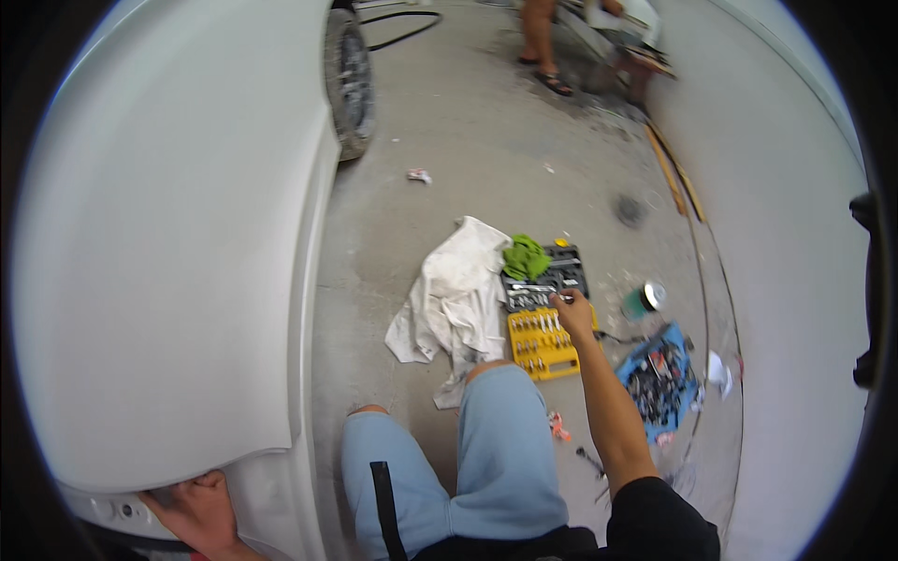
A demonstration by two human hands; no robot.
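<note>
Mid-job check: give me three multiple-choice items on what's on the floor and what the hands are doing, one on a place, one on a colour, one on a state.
1. Where does the crumpled green cloth lie?
A. on the far end of the open socket-set case
B. on the blue tray
C. under the wheel

2. What colour is the near half of the open socket-set case?
A. red
B. yellow
C. white

3. What is the left hand doing?
A. holding a can
B. resting on a knee
C. pressed on the lower edge of the white car body panel

Answers: 1 A, the cloth sits on the case's dark far half, beside the white rag. 2 B, the near insert is yellow. 3 C, it touches the panel, while the right hand reaches into the case, fingers pinching a small metal piece.
</note>
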